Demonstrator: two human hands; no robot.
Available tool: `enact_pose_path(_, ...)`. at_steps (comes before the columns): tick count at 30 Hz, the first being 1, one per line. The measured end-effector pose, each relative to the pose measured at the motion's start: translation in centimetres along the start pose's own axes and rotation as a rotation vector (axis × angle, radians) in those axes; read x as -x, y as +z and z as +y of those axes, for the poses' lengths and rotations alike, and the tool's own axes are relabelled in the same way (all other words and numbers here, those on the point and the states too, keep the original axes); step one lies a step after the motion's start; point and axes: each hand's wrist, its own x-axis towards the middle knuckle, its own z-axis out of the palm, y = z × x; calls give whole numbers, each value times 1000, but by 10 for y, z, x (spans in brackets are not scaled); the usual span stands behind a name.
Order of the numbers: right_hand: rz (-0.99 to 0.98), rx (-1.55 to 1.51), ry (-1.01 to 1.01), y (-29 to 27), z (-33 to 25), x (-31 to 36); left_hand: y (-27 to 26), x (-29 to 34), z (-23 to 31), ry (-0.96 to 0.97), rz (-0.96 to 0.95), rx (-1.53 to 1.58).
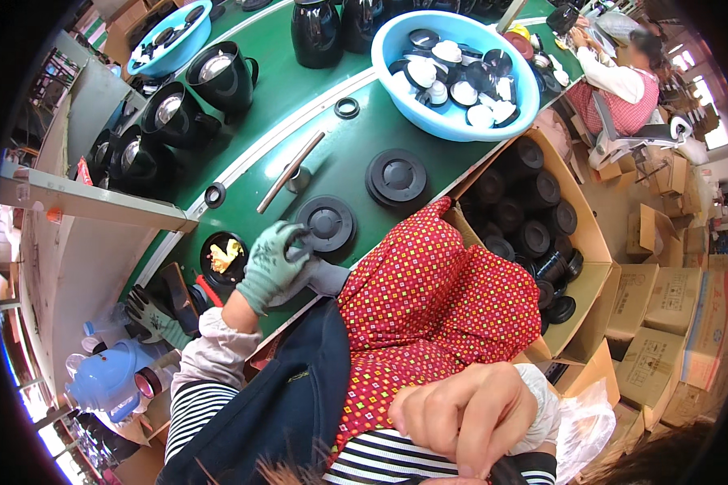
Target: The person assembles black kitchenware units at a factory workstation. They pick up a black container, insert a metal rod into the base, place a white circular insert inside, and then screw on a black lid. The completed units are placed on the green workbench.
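My left hand (273,265), in a pale green-grey work glove, is at the near edge of the green worktable (251,174). Its fingers are curved and apart, beside a round black ribbed lid (327,224). Grey cloth (327,280) shows just under that hand. My bare right hand (465,412) is close to my body, over the red patterned apron (412,283). Its fingers are bent in and pressed together; what they hold, if anything, is hidden. More black round lids (396,177) lie to the right of the first. Behind them a T-shaped tool with a long bar (291,172) stands upright.
A blue basin (384,95) of black and white parts stands at the far right, before a cardboard box (581,217) of black parts. Black jugs (220,78) line the far left. A dark dish (210,271) holds yellow scraps. A co-worker (623,89) sits farther right.
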Motion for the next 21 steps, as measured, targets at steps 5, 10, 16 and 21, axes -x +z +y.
enact_pose_path(5, 513, 929, 306, -30, -30, 20, 32, 54, -5, 0, -240, -137)
enact_pose_path(10, 593, 2105, 769, -117, 2, 88, 57, 65, -20, 85, -210, -207)
enact_pose_path(16, 708, 1961, 548, -141, 48, 101, 16, 60, 0, -17, -9, -99)
enact_pose_path(21, 620, 2066, 509, -176, 106, 131, -59, 52, 58, -65, 189, 149)
